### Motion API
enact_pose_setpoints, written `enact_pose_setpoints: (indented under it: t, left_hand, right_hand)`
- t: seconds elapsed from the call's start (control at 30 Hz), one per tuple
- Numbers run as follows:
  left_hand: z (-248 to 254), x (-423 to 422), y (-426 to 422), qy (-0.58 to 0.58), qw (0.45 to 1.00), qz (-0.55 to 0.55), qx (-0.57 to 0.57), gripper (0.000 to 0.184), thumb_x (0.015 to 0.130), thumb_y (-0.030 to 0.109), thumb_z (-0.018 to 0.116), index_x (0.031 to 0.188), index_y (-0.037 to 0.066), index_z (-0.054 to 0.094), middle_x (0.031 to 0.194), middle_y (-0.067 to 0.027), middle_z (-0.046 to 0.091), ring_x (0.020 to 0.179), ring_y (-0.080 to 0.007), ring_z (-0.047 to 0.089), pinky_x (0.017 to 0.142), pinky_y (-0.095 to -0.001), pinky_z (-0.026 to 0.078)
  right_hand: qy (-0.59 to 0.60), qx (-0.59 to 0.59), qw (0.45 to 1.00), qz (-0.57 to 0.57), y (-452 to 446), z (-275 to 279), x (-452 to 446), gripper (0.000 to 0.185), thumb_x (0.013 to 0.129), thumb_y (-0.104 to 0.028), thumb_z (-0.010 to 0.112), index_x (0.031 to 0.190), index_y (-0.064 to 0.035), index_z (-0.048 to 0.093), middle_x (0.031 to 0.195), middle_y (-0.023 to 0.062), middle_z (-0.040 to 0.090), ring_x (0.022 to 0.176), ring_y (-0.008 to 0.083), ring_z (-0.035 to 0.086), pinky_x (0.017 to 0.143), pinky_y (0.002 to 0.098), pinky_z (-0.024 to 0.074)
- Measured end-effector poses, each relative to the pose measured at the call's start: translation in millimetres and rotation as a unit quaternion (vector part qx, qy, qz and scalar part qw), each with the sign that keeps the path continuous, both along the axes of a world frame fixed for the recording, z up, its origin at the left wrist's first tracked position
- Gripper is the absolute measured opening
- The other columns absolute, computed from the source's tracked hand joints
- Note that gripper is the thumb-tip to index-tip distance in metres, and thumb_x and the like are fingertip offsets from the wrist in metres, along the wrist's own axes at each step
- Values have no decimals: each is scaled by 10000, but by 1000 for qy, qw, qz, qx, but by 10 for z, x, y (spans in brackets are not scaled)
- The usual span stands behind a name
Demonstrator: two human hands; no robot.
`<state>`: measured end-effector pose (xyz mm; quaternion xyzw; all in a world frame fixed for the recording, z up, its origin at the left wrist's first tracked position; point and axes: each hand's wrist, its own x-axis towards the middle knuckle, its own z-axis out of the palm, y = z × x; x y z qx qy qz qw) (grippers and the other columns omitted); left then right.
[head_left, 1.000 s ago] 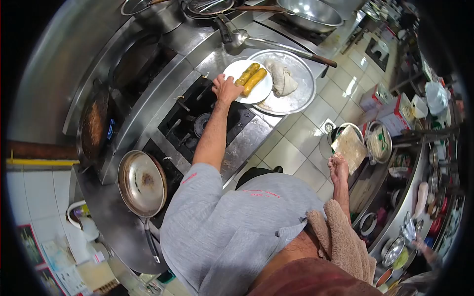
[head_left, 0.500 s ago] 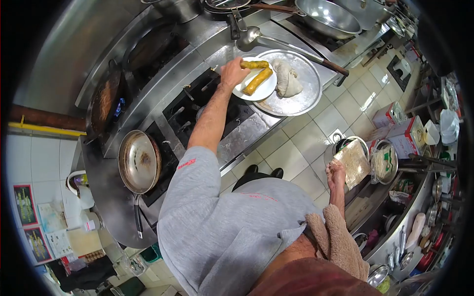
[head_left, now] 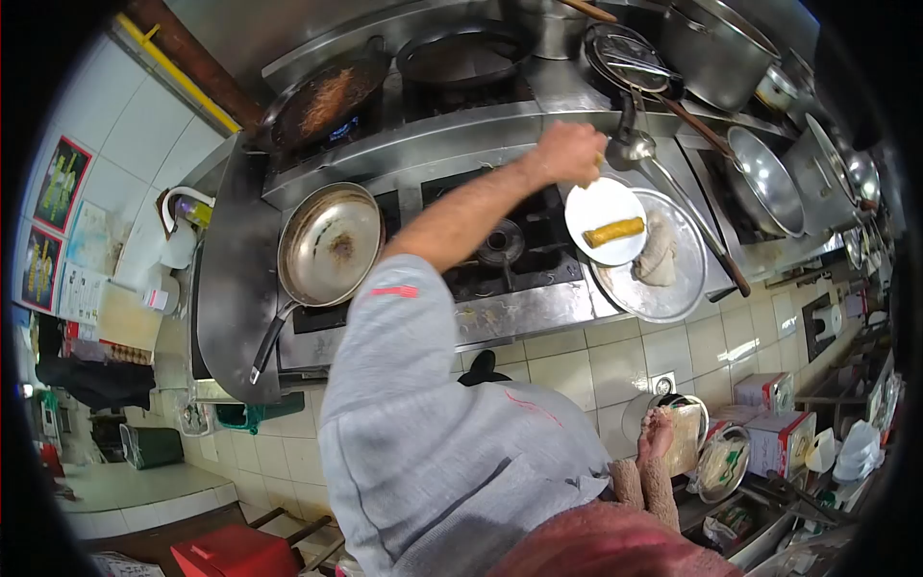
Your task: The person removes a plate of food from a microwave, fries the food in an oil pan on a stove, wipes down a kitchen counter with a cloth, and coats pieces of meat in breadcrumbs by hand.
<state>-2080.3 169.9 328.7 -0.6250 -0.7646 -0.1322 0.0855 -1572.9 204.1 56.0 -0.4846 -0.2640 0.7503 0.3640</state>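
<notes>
My left hand (head_left: 574, 154) is closed above the far rim of a white plate (head_left: 588, 197). A yellow bit of a fried roll (head_left: 601, 159) shows at its fingertips; the rest is hidden by the hand. Another golden fried roll (head_left: 615, 232) lies on the plate. The plate overlaps a round metal tray (head_left: 678, 298), which also bears a folded pale cloth-like bundle (head_left: 657, 252). At my right side, my right hand (head_left: 657, 433) hangs low with curled fingers, beside a flat shiny rectangular slab (head_left: 686, 438). Whether it touches the slab or holds anything is unclear.
A steel frying pan (head_left: 332, 245) sits on the stove left of my arm. Behind it a dark wok (head_left: 327, 101) with brown food stands over a blue flame. A long-handled ladle (head_left: 687, 202) lies beside the tray. Tins (head_left: 779, 438) and bowls stand at the right.
My left hand has lifted one roll off the plate, leaving one there. The view has turned, so the stove shows more fully. My right hand stays low by the slab.
</notes>
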Motion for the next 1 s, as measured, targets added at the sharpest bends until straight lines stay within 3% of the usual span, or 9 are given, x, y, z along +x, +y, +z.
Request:
enact_pose_setpoints:
  t: [0.1,0.2,0.3,0.4,0.53,0.73,0.83,0.87,1.0]
  left_hand:
    - [509,-480,-707,54,995,59,63,265,608,288,611,792,98,591,817,-96,552,806,-275,556,684,-375,468]
    - [959,-1022,-1420,89,981,163,56,295,617,296,631,841,109,587,838,-94,540,827,-274,550,704,-375,458]
    - [1260,-1485,-1961,143,949,279,7,320,628,298,627,875,106,564,859,-94,546,845,-278,557,723,-396,457]
    - [1148,-2215,-2380,259,903,341,-51,346,669,300,585,963,122,553,931,-81,548,934,-255,542,746,-436,441]
    - [912,-2755,-2711,249,880,397,-70,392,675,316,599,1022,140,553,998,-84,542,998,-252,513,794,-474,400]
    - [451,-2833,-2889,24,833,552,25,371,737,316,570,1054,123,565,1124,-85,518,1091,-266,455,869,-526,334]
    - [301,-2823,-2885,-69,812,579,18,376,756,326,551,1075,128,561,1181,-81,498,1128,-261,431,890,-534,318]
    - [165,-3000,-2913,-96,799,593,-27,368,803,354,520,1132,189,531,1202,-69,496,1139,-264,434,922,-561,259]
    - [-98,-3098,-2876,-79,799,595,-30,382,848,300,417,1205,171,453,1277,-58,414,1180,-323,353,917,-606,211]
  right_hand:
    - [-1,-2,1000,28,31,-40,-146,72,780,-6,514,846,-35,507,711,59,549,606,139,535,477,214,429]
    - [-12,-16,1000,12,-17,24,-440,73,778,-14,523,841,-47,505,697,53,543,606,145,539,478,221,430]
    - [24,-7,997,75,-31,91,-713,80,773,-4,512,811,-72,498,665,34,516,581,148,516,464,235,417]
    - [32,1,996,88,-42,108,-934,88,769,-9,515,802,-87,492,658,23,506,577,150,509,445,237,400]
    - [29,16,993,109,-92,77,-1058,86,770,-17,521,801,-90,487,659,19,506,592,156,518,439,245,395]
    - [14,14,998,56,-285,200,-1059,92,770,-16,522,819,-88,492,673,22,519,590,162,517,446,252,398]
    - [35,17,996,78,-276,157,-940,88,772,-18,520,828,-83,497,677,25,522,596,161,520,455,252,406]
    - [34,16,996,77,-282,151,-916,88,772,-18,520,828,-83,497,677,25,522,596,161,520,455,252,406]
    - [13,7,999,45,-338,249,-941,77,775,-25,516,826,-80,496,672,23,520,601,152,520,459,243,409]
